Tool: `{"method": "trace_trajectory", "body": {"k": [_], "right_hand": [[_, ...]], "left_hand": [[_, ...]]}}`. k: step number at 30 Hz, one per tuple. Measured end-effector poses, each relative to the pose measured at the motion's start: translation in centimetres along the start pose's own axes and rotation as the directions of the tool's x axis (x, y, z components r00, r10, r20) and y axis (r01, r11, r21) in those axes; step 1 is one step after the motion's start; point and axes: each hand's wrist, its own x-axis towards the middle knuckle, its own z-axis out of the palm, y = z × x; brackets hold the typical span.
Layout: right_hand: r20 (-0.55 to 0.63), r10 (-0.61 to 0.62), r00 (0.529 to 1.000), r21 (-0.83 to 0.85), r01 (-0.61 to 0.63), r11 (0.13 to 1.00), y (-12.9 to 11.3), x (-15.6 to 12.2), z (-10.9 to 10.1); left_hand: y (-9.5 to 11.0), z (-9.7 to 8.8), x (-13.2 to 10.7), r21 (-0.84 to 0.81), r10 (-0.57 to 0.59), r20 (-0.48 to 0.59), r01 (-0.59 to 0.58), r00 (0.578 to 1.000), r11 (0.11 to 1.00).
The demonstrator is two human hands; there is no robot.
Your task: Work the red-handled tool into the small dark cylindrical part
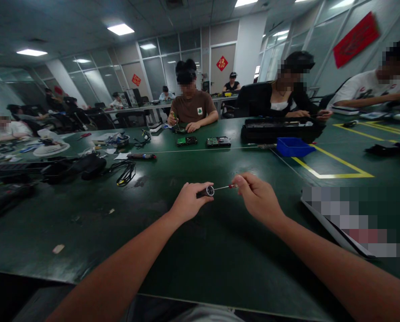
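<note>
My left hand (pixel 190 201) is closed round a short dark cylinder (pixel 205 192), whose round, light-rimmed end faces right and toward me. In my right hand (pixel 258 197) is a thin screwdriver (pixel 224 187) with a red handle and a metal shaft. Its shaft points left at the cylinder's rim; whether the tip touches it or reaches inside, I cannot tell. Both hands are above the green tabletop (pixel 213 255), and the fingers of each are wrapped or pinched on what they hold.
Beyond my hands lie two circuit-board units (pixel 186 141), a blue bin (pixel 294 146) and a long black case (pixel 282 130). Coiled black cable (pixel 126 172) and clutter lie left. A flat, blurred-out object (pixel 347 223) is near my right forearm. A person (pixel 193 105) works opposite.
</note>
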Motion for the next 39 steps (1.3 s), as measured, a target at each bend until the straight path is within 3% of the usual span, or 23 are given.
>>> {"method": "trace_trajectory", "body": {"k": [3,7,9,11,13,18,27,33,39], "right_hand": [[-0.064,0.011,0.998,0.064,-0.007,0.998,-0.1,-0.1,0.3],[-0.055,0.111,0.992,0.345,-0.085,0.935,0.3,0.2,0.9],[-0.018,0.191,0.981,0.498,-0.157,0.853,0.9,0.6,1.2],[0.059,0.295,0.954,0.655,-0.26,0.709,1.7,1.2,1.3],[0.135,0.371,0.919,0.703,-0.352,0.618,2.5,1.6,1.3],[0.033,0.39,0.92,0.657,-0.314,0.686,3.1,1.7,1.4],[-0.013,0.239,0.971,0.473,-0.205,0.857,2.5,0.9,1.9],[0.041,0.215,0.976,0.48,-0.208,0.852,2.3,0.8,2.0],[-0.039,0.244,0.969,0.417,-0.207,0.885,1.9,0.8,1.4]], "left_hand": [[-0.1,0.0,0.0,0.011,0.012,-0.004,-0.012,1.0,1.0],[-0.2,-0.2,0.0,0.021,0.026,-0.03,-0.025,0.999,0.999],[-0.2,-0.3,0.0,0.032,0.058,-0.044,-0.057,0.997,0.998],[-0.2,-0.4,0.0,0.04,0.089,-0.035,-0.088,0.995,0.995],[-0.3,-0.5,0.1,0.055,0.082,0.007,-0.083,0.997,0.995],[-0.9,-0.3,0.1,0.1,0.022,0.095,-0.031,0.995,0.995],[-0.9,0.0,0.1,0.135,0.077,0.059,-0.084,0.995,0.987],[-1.1,0.2,0.2,0.153,0.088,0.007,-0.088,0.996,0.984],[-1.4,0.2,0.3,0.132,0.063,0.008,-0.063,0.998,0.989]]}}
